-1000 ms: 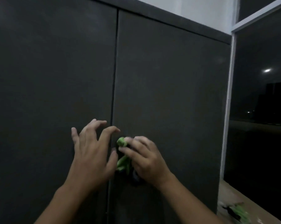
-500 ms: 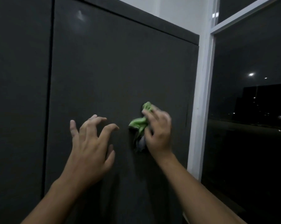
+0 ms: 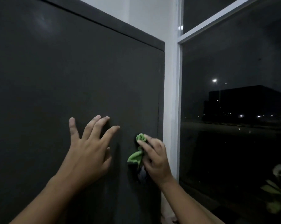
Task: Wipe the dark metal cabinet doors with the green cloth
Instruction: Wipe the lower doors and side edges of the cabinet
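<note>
Pressing a crumpled green cloth [image 3: 137,155] against the dark metal cabinet door [image 3: 75,75], the right hand [image 3: 154,160] works near the door's right edge, low in the view. Its fingers [image 3: 143,147] are curled over the cloth, pinning it to the metal; a bright green fold sticks out above the fingertips, and a darker, greyish part hangs below the palm. The left hand [image 3: 88,152] sits beside it on the same door, grasping nothing, its fingers spread wide and slightly bent; whether the fingertips actually touch the surface is not clear. The two hands are near each other but apart. Just right of the door runs a white window frame [image 3: 174,94], and beyond it a dark window pane [image 3: 233,143] shows small points of light. Pale wall [image 3: 144,16] shows above the cabinet's top edge.
</note>
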Action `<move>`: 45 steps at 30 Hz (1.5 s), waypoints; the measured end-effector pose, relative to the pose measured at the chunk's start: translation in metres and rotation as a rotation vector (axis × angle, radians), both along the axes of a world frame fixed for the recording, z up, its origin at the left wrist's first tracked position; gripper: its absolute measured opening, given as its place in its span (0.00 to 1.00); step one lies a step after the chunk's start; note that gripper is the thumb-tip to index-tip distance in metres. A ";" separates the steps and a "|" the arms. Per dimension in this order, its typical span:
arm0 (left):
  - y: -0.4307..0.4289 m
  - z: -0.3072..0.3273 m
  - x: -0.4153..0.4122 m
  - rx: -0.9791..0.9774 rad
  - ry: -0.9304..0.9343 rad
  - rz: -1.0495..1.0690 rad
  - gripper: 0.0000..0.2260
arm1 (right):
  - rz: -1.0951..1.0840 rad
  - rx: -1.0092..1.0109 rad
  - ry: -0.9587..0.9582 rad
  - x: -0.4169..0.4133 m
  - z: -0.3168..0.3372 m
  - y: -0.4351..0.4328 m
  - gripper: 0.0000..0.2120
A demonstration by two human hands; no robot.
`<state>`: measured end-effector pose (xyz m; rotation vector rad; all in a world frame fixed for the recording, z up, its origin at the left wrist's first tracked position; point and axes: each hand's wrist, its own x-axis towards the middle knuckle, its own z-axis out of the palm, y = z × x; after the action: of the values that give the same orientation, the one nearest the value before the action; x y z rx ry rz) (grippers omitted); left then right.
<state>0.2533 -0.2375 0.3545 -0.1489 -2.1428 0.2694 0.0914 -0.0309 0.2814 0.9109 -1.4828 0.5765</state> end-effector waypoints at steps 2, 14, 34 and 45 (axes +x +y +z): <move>0.002 0.001 -0.008 -0.023 0.013 0.027 0.30 | -0.011 0.001 0.024 -0.012 0.033 0.013 0.26; 0.046 0.045 -0.066 0.002 0.217 0.031 0.28 | 0.068 -0.054 0.148 -0.055 0.258 0.037 0.25; 0.049 0.060 -0.057 0.129 0.150 -0.005 0.22 | 0.248 0.154 0.141 0.065 0.347 -0.123 0.26; -0.036 0.037 0.038 0.287 0.110 0.058 0.18 | 0.201 0.294 0.182 0.085 0.312 -0.128 0.24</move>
<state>0.2911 -0.2737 0.3911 0.0915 -2.0532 0.0012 0.1765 -0.1589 0.5930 1.3180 -1.3394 0.4130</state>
